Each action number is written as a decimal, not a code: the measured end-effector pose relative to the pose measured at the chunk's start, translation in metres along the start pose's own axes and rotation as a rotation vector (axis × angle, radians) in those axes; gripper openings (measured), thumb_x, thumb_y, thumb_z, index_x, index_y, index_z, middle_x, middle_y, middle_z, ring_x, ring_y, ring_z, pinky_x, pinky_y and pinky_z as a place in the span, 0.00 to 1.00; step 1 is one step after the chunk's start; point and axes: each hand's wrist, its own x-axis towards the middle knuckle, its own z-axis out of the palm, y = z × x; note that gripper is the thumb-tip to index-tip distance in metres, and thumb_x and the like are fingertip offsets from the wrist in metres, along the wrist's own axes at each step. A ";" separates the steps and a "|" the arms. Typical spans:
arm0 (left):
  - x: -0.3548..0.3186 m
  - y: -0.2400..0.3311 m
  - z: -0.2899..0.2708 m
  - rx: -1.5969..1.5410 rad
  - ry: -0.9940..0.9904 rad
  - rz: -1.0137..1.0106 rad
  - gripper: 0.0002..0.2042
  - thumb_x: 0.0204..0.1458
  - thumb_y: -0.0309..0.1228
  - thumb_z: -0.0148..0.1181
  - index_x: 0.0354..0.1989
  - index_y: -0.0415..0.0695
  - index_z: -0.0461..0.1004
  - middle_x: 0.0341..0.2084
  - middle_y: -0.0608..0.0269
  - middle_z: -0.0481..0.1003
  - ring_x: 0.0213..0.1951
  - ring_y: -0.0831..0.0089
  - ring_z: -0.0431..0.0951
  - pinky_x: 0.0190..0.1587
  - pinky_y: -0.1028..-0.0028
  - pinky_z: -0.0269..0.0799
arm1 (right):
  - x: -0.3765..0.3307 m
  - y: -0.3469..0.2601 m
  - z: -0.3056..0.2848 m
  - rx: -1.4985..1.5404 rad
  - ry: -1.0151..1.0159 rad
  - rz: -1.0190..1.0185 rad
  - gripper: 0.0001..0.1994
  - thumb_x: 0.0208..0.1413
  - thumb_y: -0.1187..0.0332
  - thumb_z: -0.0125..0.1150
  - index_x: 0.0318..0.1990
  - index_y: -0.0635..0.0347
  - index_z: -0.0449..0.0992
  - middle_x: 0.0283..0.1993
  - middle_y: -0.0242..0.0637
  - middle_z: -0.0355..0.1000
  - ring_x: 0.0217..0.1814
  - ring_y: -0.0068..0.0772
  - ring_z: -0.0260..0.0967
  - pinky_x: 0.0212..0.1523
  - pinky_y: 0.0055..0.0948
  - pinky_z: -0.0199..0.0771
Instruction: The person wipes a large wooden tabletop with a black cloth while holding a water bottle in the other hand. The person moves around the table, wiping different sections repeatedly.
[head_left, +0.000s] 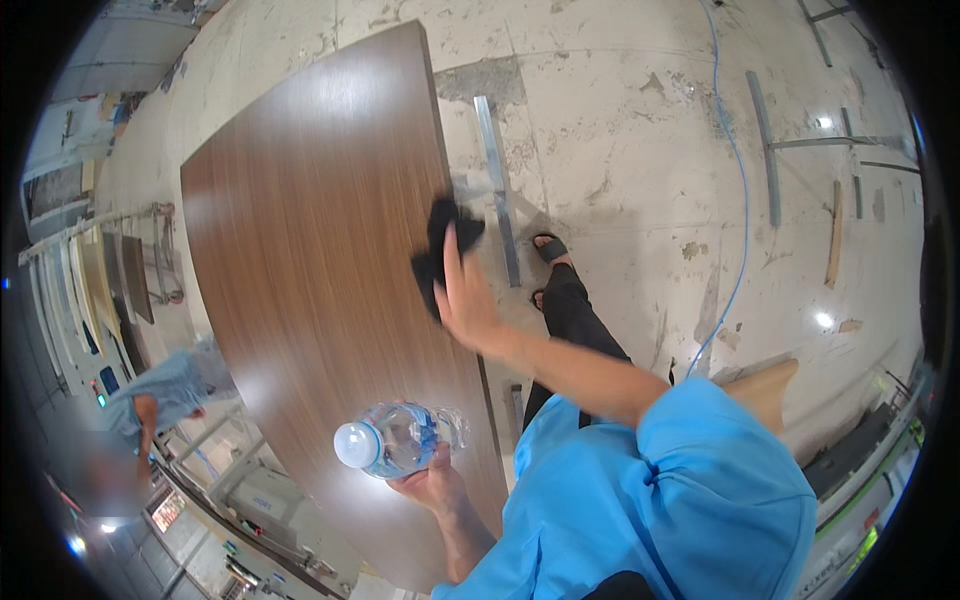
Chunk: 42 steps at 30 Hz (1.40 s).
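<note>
A clear plastic bottle (408,440) with a white cap is gripped in my left hand (438,485), tilted above the near part of a brown wood-grain panel (320,230). My right hand (466,300) reaches out across the panel's right edge, pressing a black cloth (440,250) against the surface there. The cloth is bunched and partly blurred, and its folds overhang the edge. How much liquid the bottle holds I cannot tell.
Metal bars (497,190) lie on the stained concrete floor (620,120) right of the panel. A blue hose or cable (742,200) runs along the floor. Another person in a grey-blue shirt (175,390) is at the left, near racks of boards (90,290).
</note>
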 end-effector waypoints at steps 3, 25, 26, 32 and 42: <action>0.003 0.006 0.010 0.020 -0.032 -0.016 0.38 0.46 0.39 0.78 0.63 0.34 0.67 0.56 0.53 0.74 0.53 0.66 0.76 0.57 0.66 0.74 | -0.045 0.007 0.017 -0.182 0.066 -0.227 0.49 0.54 0.74 0.63 0.76 0.72 0.33 0.67 0.84 0.49 0.72 0.83 0.48 0.72 0.58 0.52; 0.110 0.033 0.127 0.078 -0.039 0.077 0.42 0.45 0.35 0.78 0.67 0.40 0.58 0.58 0.51 0.69 0.56 0.62 0.73 0.55 0.64 0.75 | 0.453 0.042 -0.151 0.845 0.463 0.450 0.32 0.67 0.47 0.51 0.57 0.76 0.72 0.53 0.58 0.76 0.51 0.46 0.77 0.48 0.43 0.77; 0.113 0.030 0.130 0.081 -0.022 0.067 0.43 0.44 0.37 0.79 0.67 0.40 0.58 0.59 0.51 0.69 0.56 0.62 0.73 0.55 0.64 0.75 | 0.465 0.066 -0.176 0.713 0.558 0.391 0.30 0.67 0.49 0.52 0.51 0.77 0.75 0.51 0.56 0.76 0.48 0.45 0.77 0.44 0.46 0.78; 0.136 0.019 0.140 0.134 -0.121 0.067 0.43 0.45 0.35 0.78 0.68 0.41 0.58 0.59 0.50 0.70 0.58 0.61 0.74 0.59 0.63 0.74 | 0.352 0.186 -0.234 1.251 0.139 0.283 0.29 0.67 0.42 0.50 0.51 0.64 0.79 0.44 0.42 0.80 0.41 0.39 0.79 0.45 0.41 0.78; 0.171 0.032 0.179 0.134 -0.066 0.020 0.40 0.45 0.36 0.78 0.66 0.39 0.63 0.58 0.51 0.72 0.56 0.63 0.75 0.60 0.63 0.72 | 0.180 -0.019 -0.066 0.213 0.092 -0.008 0.40 0.69 0.54 0.53 0.73 0.77 0.42 0.58 0.71 0.66 0.57 0.69 0.70 0.64 0.50 0.66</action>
